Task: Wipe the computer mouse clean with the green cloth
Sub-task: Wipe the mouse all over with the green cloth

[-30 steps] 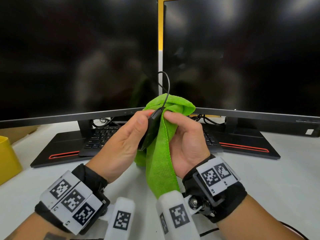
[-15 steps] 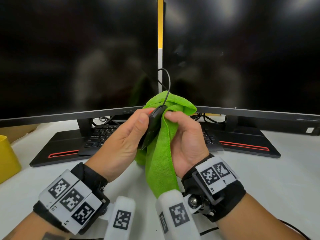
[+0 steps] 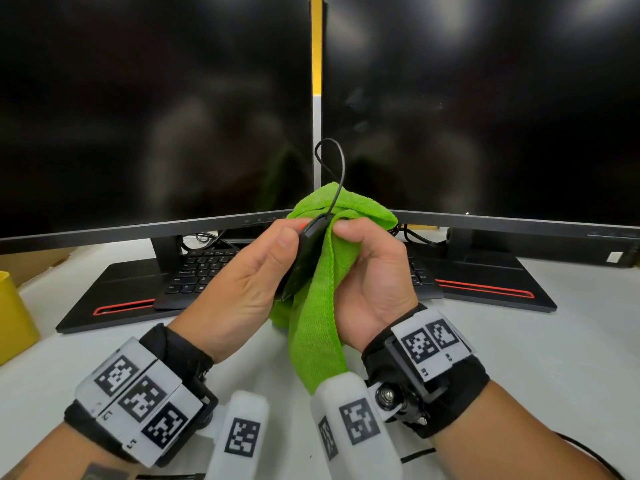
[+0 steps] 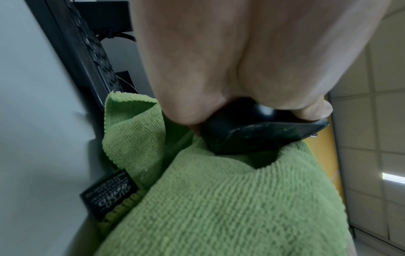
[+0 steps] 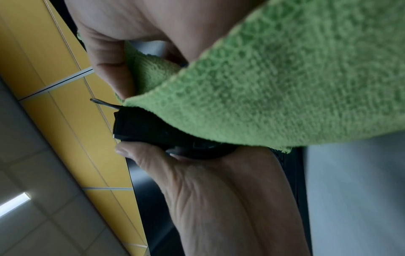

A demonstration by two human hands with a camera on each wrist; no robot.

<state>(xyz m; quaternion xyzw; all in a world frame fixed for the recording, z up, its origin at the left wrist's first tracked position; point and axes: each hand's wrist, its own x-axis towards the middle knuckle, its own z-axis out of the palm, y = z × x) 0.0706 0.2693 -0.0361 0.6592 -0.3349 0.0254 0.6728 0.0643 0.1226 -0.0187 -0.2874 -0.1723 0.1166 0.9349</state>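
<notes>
Nothing moved; hands (image 3: 311,282) grip mouse (image 3: 304,258), cloth (image 3: 317,327)

I am at an office workstation: two dark monitors (image 3: 156,109) stand side by side at 12 o'clock on a white table (image 3: 554,358), a black keyboard (image 3: 201,271) tucked under them, cables behind, and a yellow partition (image 3: 316,43) showing between the screens.

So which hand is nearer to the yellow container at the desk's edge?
Left. The left hand is on the yellow container's side; the right hand is further away.
</notes>
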